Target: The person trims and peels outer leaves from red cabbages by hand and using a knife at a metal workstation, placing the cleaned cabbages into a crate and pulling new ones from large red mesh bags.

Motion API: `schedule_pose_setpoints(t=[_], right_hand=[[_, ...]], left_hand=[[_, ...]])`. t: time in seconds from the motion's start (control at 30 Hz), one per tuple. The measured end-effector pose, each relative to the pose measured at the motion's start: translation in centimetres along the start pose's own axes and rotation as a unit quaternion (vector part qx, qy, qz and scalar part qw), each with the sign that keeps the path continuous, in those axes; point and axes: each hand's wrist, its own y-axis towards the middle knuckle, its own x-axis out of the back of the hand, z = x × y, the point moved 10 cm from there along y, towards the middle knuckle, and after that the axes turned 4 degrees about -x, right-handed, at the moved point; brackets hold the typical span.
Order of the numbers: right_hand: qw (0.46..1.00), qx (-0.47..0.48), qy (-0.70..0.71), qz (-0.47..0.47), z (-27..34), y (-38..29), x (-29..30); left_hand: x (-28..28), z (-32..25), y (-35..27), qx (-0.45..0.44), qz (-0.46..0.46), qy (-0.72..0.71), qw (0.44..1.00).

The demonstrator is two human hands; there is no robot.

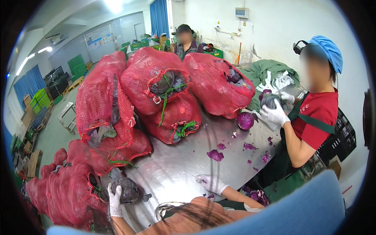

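My left hand (115,200), in a white glove, grips the left side of a red cabbage (129,190) with dark outer leaves. The cabbage is at the near left of the stainless-steel table (176,158), beside the opening of a red mesh sack (73,188). Low over the table to the right, my gloved right hand (212,184) is closed around a thin knife (189,175). Its blade points left, and the handle is hidden in my fingers. A small dark leaf scrap (147,197) lies just right of the cabbage.
Several full red mesh sacks (152,79) are piled along the far and left sides. Purple leaf scraps (215,155) and a peeled red cabbage (245,121) lie at the right. There, a co-worker (314,114) handles another cabbage (271,102). A second person (188,44) is behind the sacks.
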Motion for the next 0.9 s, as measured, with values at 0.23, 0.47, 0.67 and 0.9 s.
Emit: schedule_pose_setpoints(t=[0.23,0.47,0.67,0.9], right_hand=[[0.989,0.014,0.123,0.079,2.3,2.9,-5.6],[0.94,-0.147,0.266,0.158,3.9,2.3,-4.5],[0.983,0.068,0.162,-0.048,11.9,0.7,7.2],[0.984,-0.115,0.046,-0.127,1.3,-2.6,10.3]], left_hand=[[-0.2,-2.4,-7.8,0.079,-0.067,-0.213,0.972],[-10.1,-5.1,-10.3,0.077,0.061,-0.265,0.959],[-30.3,-7.6,-12.7,0.097,0.322,-0.255,0.906],[-44.4,-7.7,-14.5,0.014,0.511,-0.103,0.854]])
